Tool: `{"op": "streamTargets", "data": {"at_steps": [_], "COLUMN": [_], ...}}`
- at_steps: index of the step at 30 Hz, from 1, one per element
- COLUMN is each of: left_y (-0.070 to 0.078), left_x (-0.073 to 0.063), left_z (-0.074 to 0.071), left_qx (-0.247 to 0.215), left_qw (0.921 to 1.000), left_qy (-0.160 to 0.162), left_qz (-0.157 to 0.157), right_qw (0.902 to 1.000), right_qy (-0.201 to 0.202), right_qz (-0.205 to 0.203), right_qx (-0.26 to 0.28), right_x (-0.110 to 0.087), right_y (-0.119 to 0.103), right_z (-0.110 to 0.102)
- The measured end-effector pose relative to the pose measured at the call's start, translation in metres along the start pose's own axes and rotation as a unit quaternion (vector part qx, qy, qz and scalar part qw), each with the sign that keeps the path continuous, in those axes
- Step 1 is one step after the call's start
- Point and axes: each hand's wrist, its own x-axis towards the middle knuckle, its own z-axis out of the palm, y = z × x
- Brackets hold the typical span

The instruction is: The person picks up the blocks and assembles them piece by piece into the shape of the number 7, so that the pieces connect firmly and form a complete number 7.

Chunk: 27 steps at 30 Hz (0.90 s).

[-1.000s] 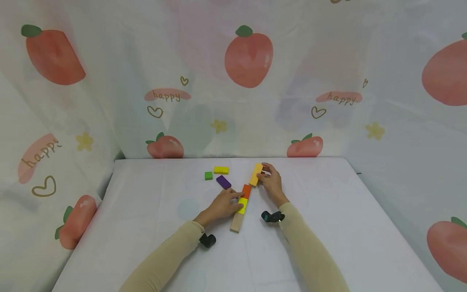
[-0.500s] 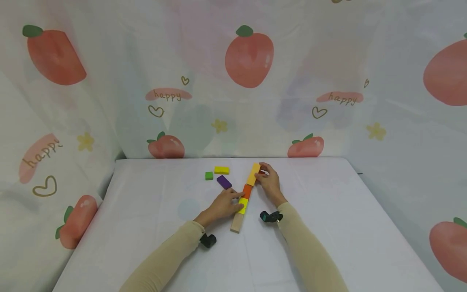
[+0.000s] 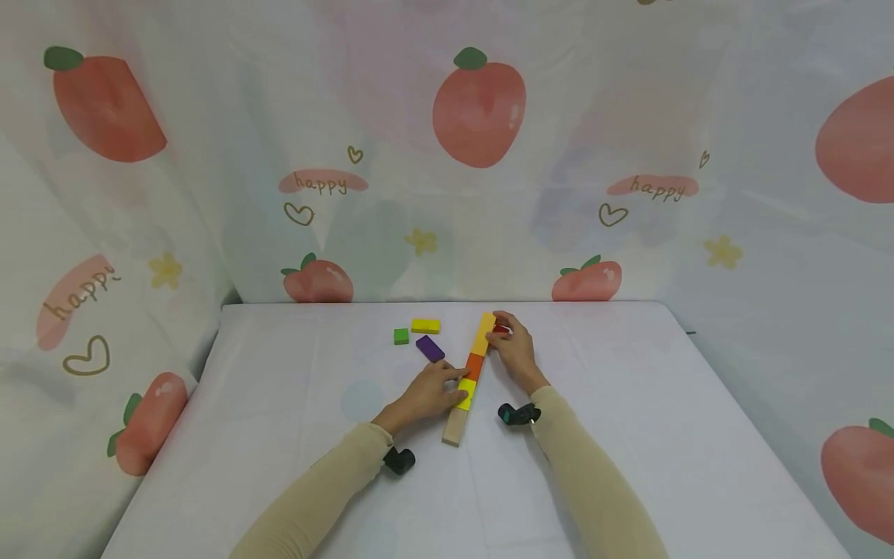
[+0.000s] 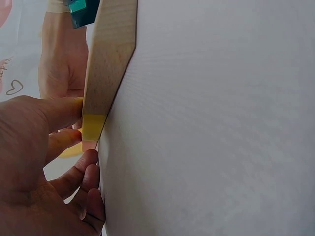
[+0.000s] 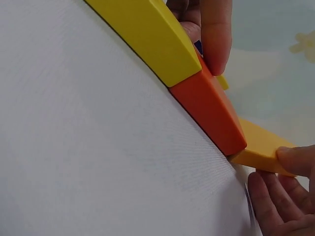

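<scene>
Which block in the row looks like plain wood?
The plain wooden block, at the row's near end. The row's yellow block, red-orange block and light orange block are all brightly coloured.

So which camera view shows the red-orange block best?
The right wrist view: the red-orange block looks large there, its long side unobstructed. The head view shows it small; the left wrist view, just a sliver past the adjoining yellow block.

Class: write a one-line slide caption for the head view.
Left hand against a block row, right hand holding a light-orange block at the row's far end.
</scene>
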Motion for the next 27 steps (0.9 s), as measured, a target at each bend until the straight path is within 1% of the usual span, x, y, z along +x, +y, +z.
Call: {"op": "streamTargets", "data": {"at_steps": [5, 12, 20, 25, 27], "left_y": [-0.0001, -0.0022, -0.0036, -0.0042, -0.0047], "left_x": [-0.0006, 0.0001, 0.0009, 0.0016, 0.0019], "left_z": [-0.0002, 0.0005, 0.0019, 0.0020, 0.0024], "left_qx": [-0.001, -0.003, -0.006, -0.002, 0.001], "left_qw": [1.0000, 1.0000, 1.0000, 1.0000, 1.0000], "left_qy": [-0.004, -0.002, 0.002, 0.004, 0.003], "left_qz": [0.000, 0.001, 0.000, 0.007, 0.007], "right_qw": [0.9990, 0.9978, 0.9945, 0.9915, 0.9888], "right_qy": [-0.001, -0.023, -0.034, -0.042, -0.048], "right_qz": [-0.009, -0.006, 0.008, 0.011, 0.008], "right_qx": [-0.043, -0.063, -0.099, -0.123, -0.141], "right_x": [-0.0006, 0.0000, 0.0027, 0.0034, 0.0038], "right_y": [-0.0003, 0.0000, 0.0016, -0.0008, -0.0017], "right_z": [-0.0011, -0.0036, -0.0059, -0.0080, -0.0085]}}
